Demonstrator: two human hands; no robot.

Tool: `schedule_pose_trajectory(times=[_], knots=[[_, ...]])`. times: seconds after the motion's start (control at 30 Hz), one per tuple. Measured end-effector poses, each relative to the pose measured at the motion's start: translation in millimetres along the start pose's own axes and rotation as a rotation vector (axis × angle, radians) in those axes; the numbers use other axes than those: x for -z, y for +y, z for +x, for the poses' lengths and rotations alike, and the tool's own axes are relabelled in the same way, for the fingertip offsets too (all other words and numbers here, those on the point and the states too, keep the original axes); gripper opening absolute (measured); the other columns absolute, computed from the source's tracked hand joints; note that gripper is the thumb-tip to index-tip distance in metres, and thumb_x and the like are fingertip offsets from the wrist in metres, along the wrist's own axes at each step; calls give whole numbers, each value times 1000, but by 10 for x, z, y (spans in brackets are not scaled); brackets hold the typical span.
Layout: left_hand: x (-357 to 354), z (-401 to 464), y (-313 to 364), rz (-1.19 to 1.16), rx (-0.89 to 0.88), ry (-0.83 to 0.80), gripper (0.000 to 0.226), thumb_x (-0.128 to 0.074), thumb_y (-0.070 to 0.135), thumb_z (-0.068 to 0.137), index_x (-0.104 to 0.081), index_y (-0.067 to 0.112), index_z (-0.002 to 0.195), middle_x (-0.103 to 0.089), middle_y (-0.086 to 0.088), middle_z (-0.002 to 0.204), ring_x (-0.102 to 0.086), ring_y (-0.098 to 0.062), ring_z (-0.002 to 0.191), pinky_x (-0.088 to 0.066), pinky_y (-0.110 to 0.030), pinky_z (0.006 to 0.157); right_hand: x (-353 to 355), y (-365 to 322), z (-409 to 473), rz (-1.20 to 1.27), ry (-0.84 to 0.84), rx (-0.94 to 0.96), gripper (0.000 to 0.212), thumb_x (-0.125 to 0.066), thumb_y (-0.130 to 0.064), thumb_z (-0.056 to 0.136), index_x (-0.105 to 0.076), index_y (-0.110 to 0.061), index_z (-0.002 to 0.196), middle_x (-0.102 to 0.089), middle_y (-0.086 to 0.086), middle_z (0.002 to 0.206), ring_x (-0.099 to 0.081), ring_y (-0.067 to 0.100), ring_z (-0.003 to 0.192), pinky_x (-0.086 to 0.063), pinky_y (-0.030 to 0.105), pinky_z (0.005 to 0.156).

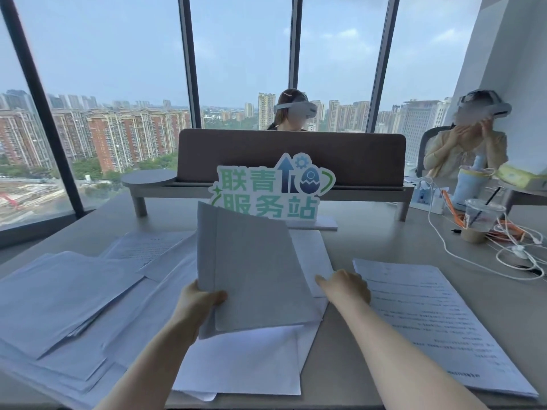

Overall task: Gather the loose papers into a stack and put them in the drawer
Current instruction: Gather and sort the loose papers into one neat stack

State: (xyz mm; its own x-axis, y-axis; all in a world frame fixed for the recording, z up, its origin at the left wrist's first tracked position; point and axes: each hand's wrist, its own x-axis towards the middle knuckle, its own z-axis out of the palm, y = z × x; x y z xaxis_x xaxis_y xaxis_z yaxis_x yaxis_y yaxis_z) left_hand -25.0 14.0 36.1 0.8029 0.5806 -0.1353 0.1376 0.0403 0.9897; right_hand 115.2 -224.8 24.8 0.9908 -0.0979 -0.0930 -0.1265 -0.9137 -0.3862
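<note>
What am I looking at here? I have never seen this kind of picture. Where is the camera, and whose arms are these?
The single picture comes from a camera worn on a person's head, looking forward and down, so the arms are that person's own. No robot is involved. The left hand grips a lifted sheaf of papers. The right hand reaches to papers behind it; its fingers are partly hidden. Loose papers cover the desk, including a printed stack on the right. Behind stand a green sign and a plastic cup.
</note>
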Motion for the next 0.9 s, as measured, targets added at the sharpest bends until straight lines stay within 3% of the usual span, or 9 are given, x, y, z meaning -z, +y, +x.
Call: schedule_pose_trajectory(times=[0.17,0.27,0.33,0.43,0.57,0.67,0.8,0.9], knots=[[194,84,-49,-26,-8,45,33,-63,-17,77,-62,5,101,-65,-7,85,-59,-27,85,-45,-33,79,19,-215,46,-22,-123,-119,42,-68,-32,69,-66,-17,108,-62,11,117,-60,33,107,-49,35,81],[266,141,-90,-37,6,64,34,-64,-17,76,-63,6,102,-67,-12,92,-60,-27,85,-47,-35,81,46,-305,89,-16,-193,-140,25,-70,-17,72,-64,-12,95,-62,7,94,-64,29,93,-49,30,73],[293,155,-107,-48,4,66,33,-63,-16,77,-63,6,102,-66,-9,86,-60,-25,79,-46,-34,79,30,-325,81,14,-170,-140,18,-67,-13,75,-60,-10,91,-58,7,84,-63,29,89,-51,30,78],[331,165,-133,-61,6,72,31,-64,-15,77,-62,7,100,-65,-8,84,-59,-25,77,-45,-34,78,-71,-255,73,43,-78,-77,24,-58,-13,82,-64,-10,105,-67,10,101,-65,30,98,-54,35,88],[388,173,-162,-72,14,84,32,-65,-15,77,-63,6,101,-65,-11,90,-59,-25,80,-46,-33,78,-135,-111,70,181,68,27,30,-46,-17,89,-63,-6,111,-67,13,106,-65,33,95,-55,37,80],[424,154,-173,-87,7,95,34,-64,-16,77,-62,7,102,-65,-10,88,-58,-23,76,-45,-31,75,-98,-56,72,306,183,63,25,-45,-21,95,-59,-4,108,-65,16,107,-61,35,96,-47,35,74],[506,101,-164,-113,9,129,34,-66,-14,77,-62,6,103,-64,-15,96,-58,-25,80,-44,-34,78,45,-32,-11,422,397,122,18,-47,-19,97,-45,-8,83,-58,15,85,-50,32,78,-40,36,65],[567,56,-138,-125,7,150,33,-67,-13,77,-61,6,104,-63,-14,95,-57,-26,81,-43,-34,78,150,-16,-95,530,513,147,19,-48,-18,95,-46,-5,81,-60,15,78,-55,35,73,-45,38,60]])
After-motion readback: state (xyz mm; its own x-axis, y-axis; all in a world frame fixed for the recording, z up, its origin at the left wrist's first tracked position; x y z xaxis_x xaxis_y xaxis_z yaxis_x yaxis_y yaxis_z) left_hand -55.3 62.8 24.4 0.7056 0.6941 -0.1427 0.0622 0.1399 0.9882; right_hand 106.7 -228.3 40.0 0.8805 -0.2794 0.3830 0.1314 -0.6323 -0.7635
